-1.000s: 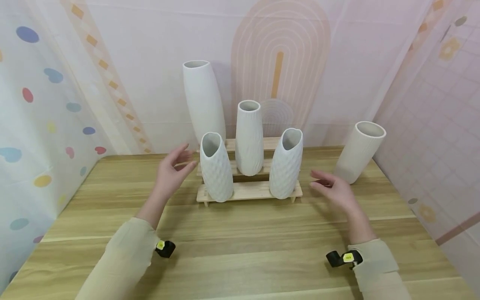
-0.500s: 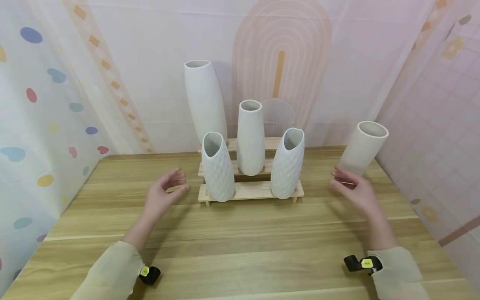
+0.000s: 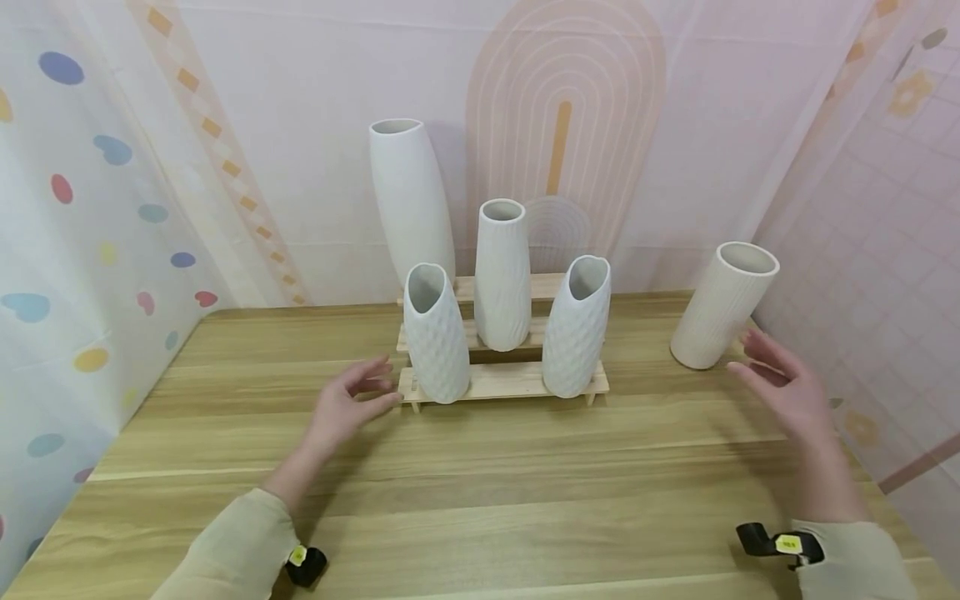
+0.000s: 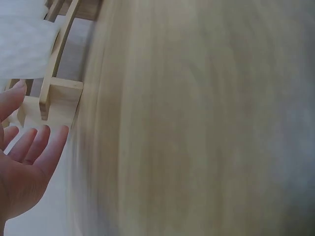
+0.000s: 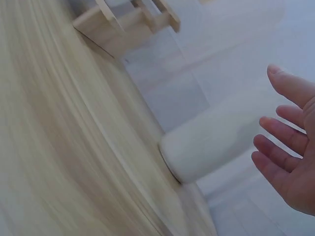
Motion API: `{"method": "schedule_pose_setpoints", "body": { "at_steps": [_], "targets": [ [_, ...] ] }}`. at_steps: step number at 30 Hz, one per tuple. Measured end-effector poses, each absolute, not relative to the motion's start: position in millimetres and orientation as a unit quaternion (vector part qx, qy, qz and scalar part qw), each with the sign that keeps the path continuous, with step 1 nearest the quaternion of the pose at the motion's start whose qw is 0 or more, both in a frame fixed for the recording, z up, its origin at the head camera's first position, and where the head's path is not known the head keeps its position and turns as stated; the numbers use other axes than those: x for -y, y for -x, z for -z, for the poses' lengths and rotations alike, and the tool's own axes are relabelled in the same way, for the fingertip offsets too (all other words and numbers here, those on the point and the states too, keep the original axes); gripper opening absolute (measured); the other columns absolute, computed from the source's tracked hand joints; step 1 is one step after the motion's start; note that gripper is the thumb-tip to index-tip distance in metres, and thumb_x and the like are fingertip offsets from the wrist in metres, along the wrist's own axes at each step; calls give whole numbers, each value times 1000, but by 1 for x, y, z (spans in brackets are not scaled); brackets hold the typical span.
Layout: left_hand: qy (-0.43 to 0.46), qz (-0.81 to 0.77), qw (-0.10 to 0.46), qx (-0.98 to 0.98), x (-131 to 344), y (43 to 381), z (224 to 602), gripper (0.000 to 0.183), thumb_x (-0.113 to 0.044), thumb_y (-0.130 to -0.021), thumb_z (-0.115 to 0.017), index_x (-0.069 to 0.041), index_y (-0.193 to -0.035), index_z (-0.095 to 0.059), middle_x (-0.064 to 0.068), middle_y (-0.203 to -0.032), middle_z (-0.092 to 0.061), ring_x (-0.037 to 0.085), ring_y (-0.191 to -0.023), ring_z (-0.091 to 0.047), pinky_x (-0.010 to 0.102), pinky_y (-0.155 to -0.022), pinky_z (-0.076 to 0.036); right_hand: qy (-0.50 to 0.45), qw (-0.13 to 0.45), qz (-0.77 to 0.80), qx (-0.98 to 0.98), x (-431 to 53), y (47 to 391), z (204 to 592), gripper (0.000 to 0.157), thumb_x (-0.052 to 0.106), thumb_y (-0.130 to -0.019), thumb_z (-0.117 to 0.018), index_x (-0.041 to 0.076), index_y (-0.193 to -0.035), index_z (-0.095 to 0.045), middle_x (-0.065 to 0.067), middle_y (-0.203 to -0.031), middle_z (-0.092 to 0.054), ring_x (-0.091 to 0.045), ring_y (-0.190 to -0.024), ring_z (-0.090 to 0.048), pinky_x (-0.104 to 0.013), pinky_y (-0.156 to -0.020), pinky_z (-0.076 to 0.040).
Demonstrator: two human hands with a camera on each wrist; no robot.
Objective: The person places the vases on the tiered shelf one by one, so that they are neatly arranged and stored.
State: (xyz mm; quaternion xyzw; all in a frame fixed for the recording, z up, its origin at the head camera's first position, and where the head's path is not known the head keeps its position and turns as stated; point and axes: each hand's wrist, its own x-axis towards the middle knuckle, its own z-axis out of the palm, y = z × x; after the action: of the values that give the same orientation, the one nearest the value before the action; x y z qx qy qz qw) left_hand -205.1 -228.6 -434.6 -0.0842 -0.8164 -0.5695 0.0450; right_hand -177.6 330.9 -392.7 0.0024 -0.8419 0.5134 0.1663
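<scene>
My left hand (image 3: pixel 348 402) is beside the left end of a tiered wooden stand (image 3: pixel 504 382), fingers relaxed and holding nothing. A white dimpled vase (image 3: pixel 438 354) stands on the front step near that hand, and a matching dimpled vase (image 3: pixel 573 337) on the same step at the right. Between them, one step up, is a ribbed white vase (image 3: pixel 502 279). The tallest smooth white vase (image 3: pixel 412 200) occupies the top step at left. My right hand (image 3: pixel 783 387) hovers with loose fingers to the right of a ribbed cylindrical vase (image 3: pixel 716 312), which stands on the table.
The wooden table (image 3: pixel 510 500) reaches back to a patterned curtain (image 3: pixel 315 150). Another curtain (image 3: pixel 862 275) closes off the right side, close to my right hand. A dotted curtain (image 3: pixel 97 250) hangs at the left.
My right hand has moved right, from beside the stand, past the front of the cylindrical vase to its right side. My left hand drew back from the stand, then came closer again, lower.
</scene>
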Motion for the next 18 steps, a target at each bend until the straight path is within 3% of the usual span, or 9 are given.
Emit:
{"method": "schedule_pose_setpoints", "body": {
  "at_steps": [3, 7, 12, 18],
  "targets": [
    [83, 557, 42, 825, 226, 205, 436, 61, -7, -83, -81, 3, -138, -55, 21, -131, -60, 34, -110, -62, 18, -81, -52, 31, 151, -494, 856, -339, 174, 388, 66, 24, -96, -68, 11, -153, -38, 15, -134, -55, 8, -108, -51, -3, -81, -42],
    [82, 535, 38, 840, 222, 206, 437, 60, -13, -82, -83, 1, -135, -58, 17, -132, -61, 33, -112, -61, 24, -85, -51, 59, 145, -479, 864, -347, 173, 384, 70, 30, -96, -67, 18, -156, -33, -2, -153, -43, -8, -124, -49, -2, -82, -41],
    [86, 539, 35, 838, 218, 210, 441, 60, -12, -81, -84, 1, -134, -59, 19, -131, -60, 35, -111, -62, 24, -85, -52, 62, 149, -482, 861, -352, 175, 383, 73, 28, -96, -67, 21, -158, -27, -6, -158, -33, -23, -136, -42, -2, -85, -39],
    [82, 554, 35, 828, 213, 212, 442, 56, -5, -81, -82, 4, -132, -60, 23, -132, -57, 37, -110, -61, 20, -83, -52, 64, 139, -480, 864, -353, 180, 380, 79, 31, -96, -67, 25, -159, -19, -12, -161, -26, -37, -140, -35, -2, -87, -38]
  ]
}}
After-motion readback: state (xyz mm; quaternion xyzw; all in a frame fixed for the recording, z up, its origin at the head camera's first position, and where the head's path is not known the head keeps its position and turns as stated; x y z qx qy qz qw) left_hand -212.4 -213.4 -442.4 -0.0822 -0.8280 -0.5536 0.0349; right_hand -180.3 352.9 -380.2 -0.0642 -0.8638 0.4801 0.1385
